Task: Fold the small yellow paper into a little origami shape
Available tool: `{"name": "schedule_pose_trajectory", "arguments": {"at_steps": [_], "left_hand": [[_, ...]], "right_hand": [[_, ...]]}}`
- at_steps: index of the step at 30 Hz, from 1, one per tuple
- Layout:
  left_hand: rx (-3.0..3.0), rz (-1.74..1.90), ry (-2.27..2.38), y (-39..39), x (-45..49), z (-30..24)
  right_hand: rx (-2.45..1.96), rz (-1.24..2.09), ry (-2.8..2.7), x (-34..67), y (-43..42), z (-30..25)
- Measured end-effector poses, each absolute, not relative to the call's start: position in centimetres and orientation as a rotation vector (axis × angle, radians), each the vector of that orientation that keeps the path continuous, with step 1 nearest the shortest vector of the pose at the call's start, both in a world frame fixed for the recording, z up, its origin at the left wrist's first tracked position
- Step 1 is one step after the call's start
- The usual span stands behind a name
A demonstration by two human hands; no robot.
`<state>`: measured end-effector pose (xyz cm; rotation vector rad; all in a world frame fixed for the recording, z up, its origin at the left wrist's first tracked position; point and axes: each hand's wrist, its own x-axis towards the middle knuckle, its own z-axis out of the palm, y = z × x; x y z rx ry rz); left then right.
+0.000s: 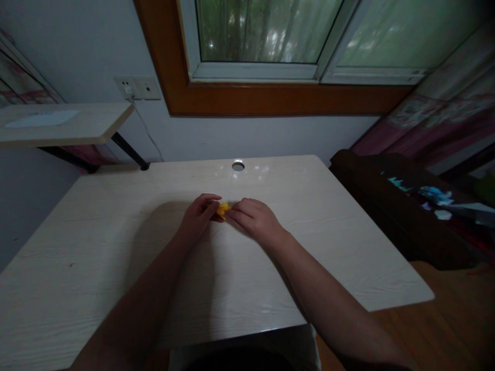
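Yellow piece between fingertips of 2 hands

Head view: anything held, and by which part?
Small yellow object: left side in the left hand, right side in the right hand; exact part too small to tell.

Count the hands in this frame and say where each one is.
2. The left hand is at the left side of the small yellow object, and the right hand is at its right side, both over the desk. No other hand shows.
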<state>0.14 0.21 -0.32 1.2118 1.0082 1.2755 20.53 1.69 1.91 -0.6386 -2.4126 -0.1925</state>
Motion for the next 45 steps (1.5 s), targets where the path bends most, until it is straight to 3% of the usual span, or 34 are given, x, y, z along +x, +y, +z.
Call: {"name": "schedule_pose_trajectory", "arguments": {"at_steps": [12, 25, 35, 45], "left_hand": [[1.279, 1.488, 1.061, 0.9, 0.0, -1.2], [1.31, 1.457, 1.156, 0.9, 0.0, -1.1], [1.17, 1.462, 1.187, 1.0, 0.1, -0.9], [1.238, 1.385, 1.208, 0.8, 0.4, -1.4]], "right_hand": [[-0.778, 0.305, -2.128, 20.8, 2.5, 1.3], [-0.936, 0.962, -1.676, 19.2, 2.6, -0.6], [-0.962, 1.244, -1.538, 18.5, 2.5, -1.1], [-0.995, 1.297, -1.467, 18.5, 2.8, -1.5]]}}
